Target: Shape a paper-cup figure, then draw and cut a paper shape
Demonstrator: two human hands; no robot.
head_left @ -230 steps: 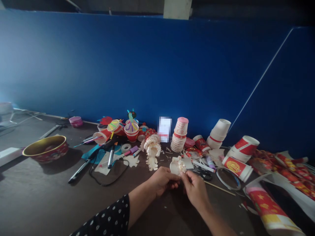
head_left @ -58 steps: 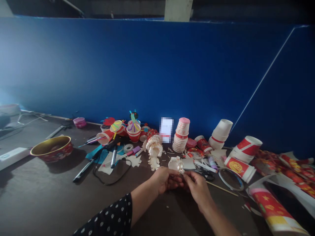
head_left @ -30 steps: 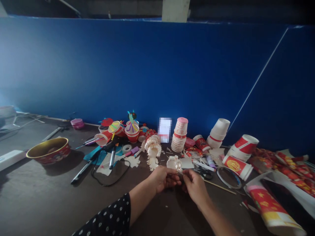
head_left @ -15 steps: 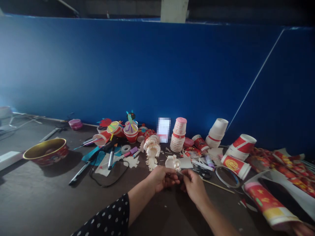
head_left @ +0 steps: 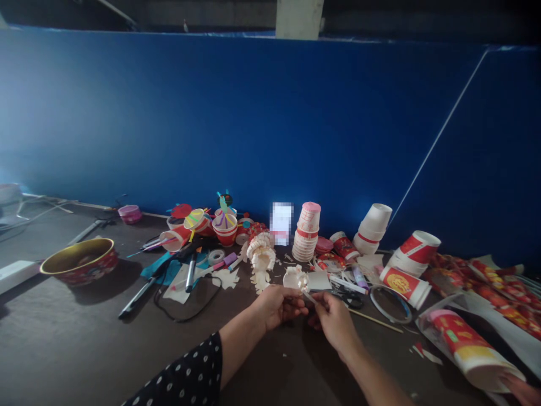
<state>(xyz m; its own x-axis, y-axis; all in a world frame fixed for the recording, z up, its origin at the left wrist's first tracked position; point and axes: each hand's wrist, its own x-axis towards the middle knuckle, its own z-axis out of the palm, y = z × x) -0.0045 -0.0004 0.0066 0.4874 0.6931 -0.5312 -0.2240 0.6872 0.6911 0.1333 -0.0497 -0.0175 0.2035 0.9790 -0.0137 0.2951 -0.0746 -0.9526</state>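
My left hand [head_left: 281, 307] has its fingers closed on the near edge of a white paper piece [head_left: 291, 276] with small curled bits along its right side. My right hand [head_left: 333, 321] pinches a thin pale strip [head_left: 311, 297] that reaches toward that paper. Both hands are close together above the table, and the fingers hide part of the paper. Just beyond and left stands a white paper piece with rows of curls [head_left: 262, 258]. Right of my hands lie black-handled scissors [head_left: 353, 299], partly covered.
A stack of paper cups [head_left: 305, 239] stands behind my hands. A gold-rimmed bowl [head_left: 80, 262] is at left, near a black cable [head_left: 186, 320]. Right are a wooden stick [head_left: 376, 320] and a tape roll [head_left: 391, 304]. Another person's hand [head_left: 519, 389] holds a red cup [head_left: 469, 344].
The curled white paper has tilted slightly, and the strip at my right fingers shows more. At lower right, the other person's red cup has shifted right and turned.
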